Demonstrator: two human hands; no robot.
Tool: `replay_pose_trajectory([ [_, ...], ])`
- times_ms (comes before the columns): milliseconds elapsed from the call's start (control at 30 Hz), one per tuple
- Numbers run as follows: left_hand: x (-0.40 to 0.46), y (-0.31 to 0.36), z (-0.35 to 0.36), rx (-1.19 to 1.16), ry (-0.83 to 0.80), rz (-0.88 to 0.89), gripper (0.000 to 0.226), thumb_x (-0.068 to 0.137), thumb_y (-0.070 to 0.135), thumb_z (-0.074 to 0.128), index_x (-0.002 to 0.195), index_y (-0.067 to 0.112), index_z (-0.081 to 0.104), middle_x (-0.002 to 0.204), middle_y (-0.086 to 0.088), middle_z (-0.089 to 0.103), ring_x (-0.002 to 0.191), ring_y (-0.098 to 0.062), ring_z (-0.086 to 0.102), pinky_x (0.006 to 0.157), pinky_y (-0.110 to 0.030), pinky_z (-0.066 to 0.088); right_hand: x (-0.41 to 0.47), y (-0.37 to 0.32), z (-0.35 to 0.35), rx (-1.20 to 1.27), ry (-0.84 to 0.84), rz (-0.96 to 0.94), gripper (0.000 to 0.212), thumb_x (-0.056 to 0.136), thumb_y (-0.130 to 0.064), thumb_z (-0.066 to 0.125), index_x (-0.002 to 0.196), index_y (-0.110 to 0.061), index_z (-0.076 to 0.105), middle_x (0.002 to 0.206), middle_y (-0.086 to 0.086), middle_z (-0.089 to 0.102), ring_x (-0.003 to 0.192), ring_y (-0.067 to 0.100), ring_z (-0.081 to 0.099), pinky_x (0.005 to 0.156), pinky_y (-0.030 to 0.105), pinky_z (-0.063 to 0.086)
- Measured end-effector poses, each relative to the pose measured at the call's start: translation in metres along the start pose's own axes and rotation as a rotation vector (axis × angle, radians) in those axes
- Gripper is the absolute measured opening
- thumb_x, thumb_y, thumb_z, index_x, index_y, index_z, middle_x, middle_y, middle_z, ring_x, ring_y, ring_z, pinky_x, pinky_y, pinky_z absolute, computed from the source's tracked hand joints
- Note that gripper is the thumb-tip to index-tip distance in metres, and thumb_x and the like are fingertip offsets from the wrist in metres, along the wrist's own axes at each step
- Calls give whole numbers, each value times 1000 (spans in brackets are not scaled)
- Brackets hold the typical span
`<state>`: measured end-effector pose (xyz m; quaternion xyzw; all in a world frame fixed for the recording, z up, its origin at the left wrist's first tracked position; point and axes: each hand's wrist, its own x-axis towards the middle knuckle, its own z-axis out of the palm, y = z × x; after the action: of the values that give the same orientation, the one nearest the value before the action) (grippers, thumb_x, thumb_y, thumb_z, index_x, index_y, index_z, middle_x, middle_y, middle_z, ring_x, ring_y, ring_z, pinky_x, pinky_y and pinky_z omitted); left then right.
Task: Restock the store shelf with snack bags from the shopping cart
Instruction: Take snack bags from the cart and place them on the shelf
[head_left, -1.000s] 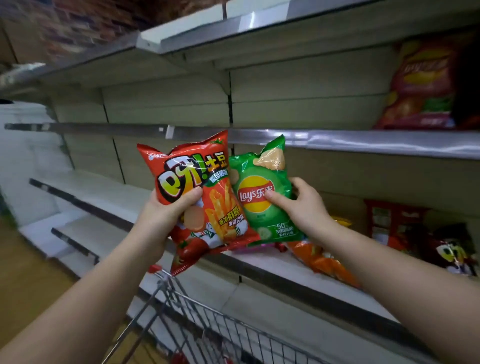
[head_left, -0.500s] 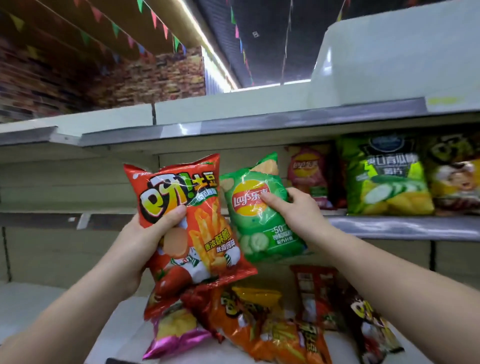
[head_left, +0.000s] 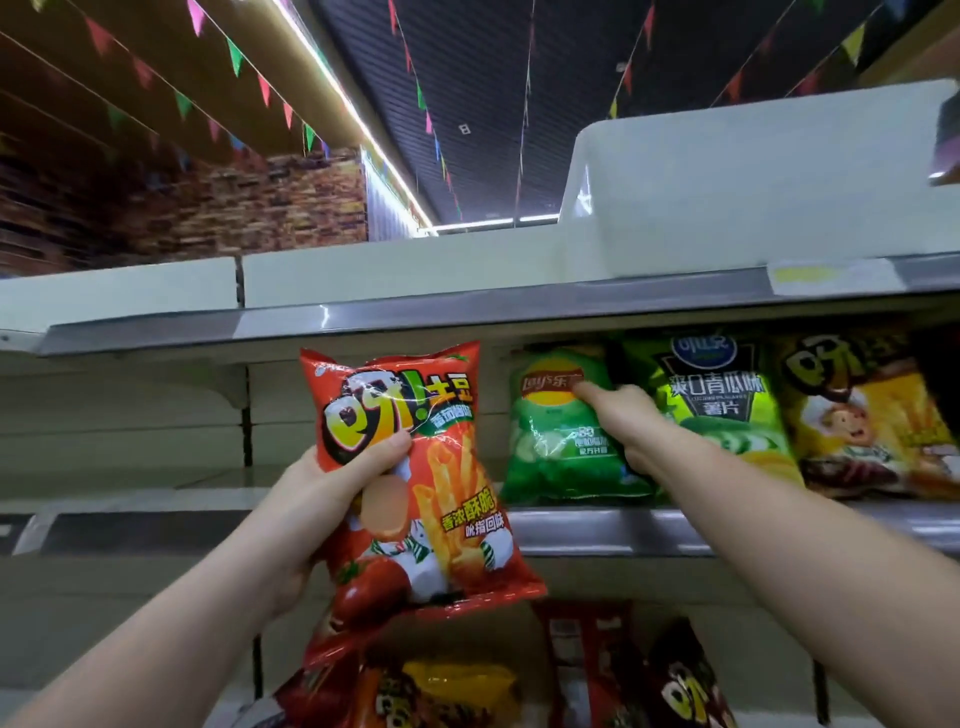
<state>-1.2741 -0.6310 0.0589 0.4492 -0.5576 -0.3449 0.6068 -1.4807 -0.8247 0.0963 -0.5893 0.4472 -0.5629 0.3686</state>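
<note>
My left hand (head_left: 332, 483) grips a red bag of potato sticks (head_left: 415, 488) by its left edge and holds it upright in front of the shelving. My right hand (head_left: 618, 415) holds a green Lay's chip bag (head_left: 550, 457) by its upper right, thumb across the logo. That green bag stands on the upper shelf (head_left: 587, 530), just left of a larger bright green cucumber chip bag (head_left: 727, 410). The shopping cart is out of view.
A yellow snack bag (head_left: 872, 415) stands right of the cucumber bag. Several orange, red and dark bags (head_left: 457, 691) lie on the shelf below. The left stretch of the upper shelf (head_left: 156, 488) holds nothing. A white top shelf edge (head_left: 395, 312) runs overhead.
The view has tilted upward. My right hand has carried the green bag right and forward onto the upper shelf beside the cucumber bag. My left hand still holds the red bag.
</note>
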Motion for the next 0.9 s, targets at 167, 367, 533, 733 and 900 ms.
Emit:
replay_pose_trajectory([
  [167, 64, -54, -63, 23, 57, 62, 129, 22, 71, 83, 128, 4, 54, 73, -5, 72, 60, -5, 70, 55, -20, 53, 19, 11, 13, -65, 56, -18, 48, 91, -31, 58, 121, 6, 51, 120, 24, 57, 109, 38, 55, 93, 41, 45],
  [367, 15, 7, 18, 57, 73, -57, 44, 62, 38, 71, 101, 19, 65, 83, -5, 76, 68, -22, 73, 61, -31, 51, 29, 19, 21, -51, 94, 30, 42, 93, -26, 53, 122, 4, 49, 119, 21, 56, 107, 37, 54, 86, 37, 43],
  [533, 24, 2, 10, 94, 127, -78, 45, 63, 38, 71, 104, 19, 63, 85, -6, 76, 70, -24, 73, 64, -33, 52, 27, 22, 18, -56, 136, 46, 49, 92, -35, 51, 124, 2, 46, 121, 20, 56, 107, 38, 55, 91, 42, 47],
  [733, 26, -2, 15, 67, 137, -118, 47, 61, 38, 71, 103, 19, 62, 83, -7, 76, 67, -24, 73, 62, -33, 51, 25, 22, 14, -78, 113, 38, 51, 93, -38, 48, 126, 1, 46, 123, 19, 55, 109, 37, 54, 92, 40, 46],
  [900, 24, -3, 17, 51, 147, -109, 51, 58, 38, 72, 104, 19, 62, 84, -7, 76, 73, -27, 72, 64, -33, 52, 17, 20, 9, -144, 103, 15, 47, 96, -30, 45, 129, 3, 42, 129, 22, 51, 115, 37, 51, 92, 37, 41],
])
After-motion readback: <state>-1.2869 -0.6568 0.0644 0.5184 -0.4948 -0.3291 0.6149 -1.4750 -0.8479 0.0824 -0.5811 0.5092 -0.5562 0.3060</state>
